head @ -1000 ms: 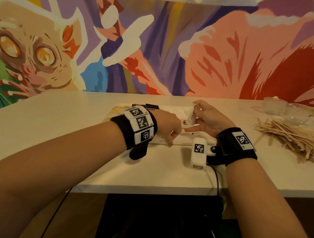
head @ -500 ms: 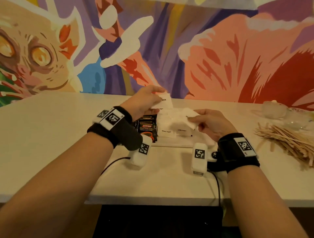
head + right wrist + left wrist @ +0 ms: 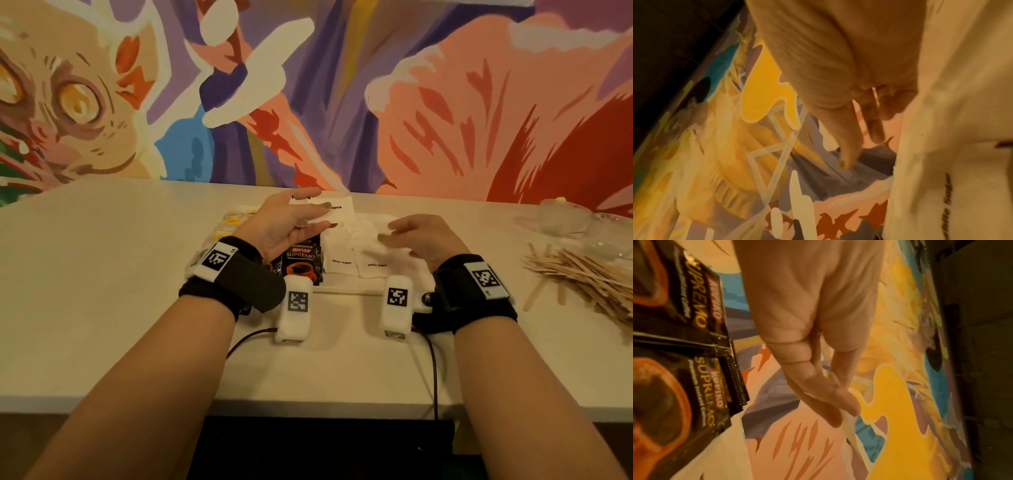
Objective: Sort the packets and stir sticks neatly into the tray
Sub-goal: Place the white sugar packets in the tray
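Our left hand (image 3: 291, 222) pinches a white sugar packet (image 3: 337, 212) between thumb and fingers, raised at twelve o'clock of the tray (image 3: 342, 289). Our right hand (image 3: 423, 238) hovers with fingers relaxed over white sugar packets (image 3: 356, 251) in the tray; coffee sachets (image 3: 301, 262) lie at their nine o'clock. Stir sticks (image 3: 582, 277) are heaped at three o'clock.

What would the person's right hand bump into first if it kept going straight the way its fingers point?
Probably the left hand and the white sugar packet it holds. The right hand points leftward, low over the white sugar packets in the tray. Depth is unclear, so it might brush those first.
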### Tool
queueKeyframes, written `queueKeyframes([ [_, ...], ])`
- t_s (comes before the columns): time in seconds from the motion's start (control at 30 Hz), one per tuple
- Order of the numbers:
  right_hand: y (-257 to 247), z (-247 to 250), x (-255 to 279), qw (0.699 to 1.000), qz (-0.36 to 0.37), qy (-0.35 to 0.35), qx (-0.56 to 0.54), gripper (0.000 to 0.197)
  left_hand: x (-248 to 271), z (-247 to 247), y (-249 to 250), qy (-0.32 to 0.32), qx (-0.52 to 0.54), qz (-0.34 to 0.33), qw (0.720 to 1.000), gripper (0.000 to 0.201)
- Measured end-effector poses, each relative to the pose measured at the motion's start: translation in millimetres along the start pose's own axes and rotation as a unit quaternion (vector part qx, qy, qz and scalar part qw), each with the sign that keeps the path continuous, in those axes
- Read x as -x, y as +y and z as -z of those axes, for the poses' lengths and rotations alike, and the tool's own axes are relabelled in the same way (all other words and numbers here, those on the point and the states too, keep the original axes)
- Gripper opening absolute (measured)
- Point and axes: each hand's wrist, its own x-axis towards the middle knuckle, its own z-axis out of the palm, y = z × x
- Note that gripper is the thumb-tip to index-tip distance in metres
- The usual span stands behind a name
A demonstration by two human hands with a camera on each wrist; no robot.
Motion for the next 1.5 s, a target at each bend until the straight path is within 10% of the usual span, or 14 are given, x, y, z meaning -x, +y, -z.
queueKeyframes([
  [0.1, -5, 1, 12, 0.990, 0.066, 0.061, -0.105, 0.016, 7, -3, -1, -0.020, -0.033, -0.012, 0.999, 0.027],
  [0.27, -18, -12, 38, 0.958, 0.073, -0.116, -0.252, 0.007, 16, -10, -3, -0.066, -0.094, -0.018, 0.993, 0.031],
  [1.03, -18, -26, 34, 0.943, 0.144, -0.101, -0.281, 0.034, 21, -17, -14, -0.068, -0.272, 0.002, 0.960, 0.013],
  [1.3, -17, -23, 32, 0.962, 0.097, -0.071, -0.243, 0.016, 18, -16, -13, -0.011, -0.234, -0.039, 0.971, 0.012],
  [1.5, -9, -24, 26, 0.988, 0.056, -0.068, -0.127, 0.016, 9, -8, -7, 0.053, -0.004, -0.082, 0.995, 0.036],
])
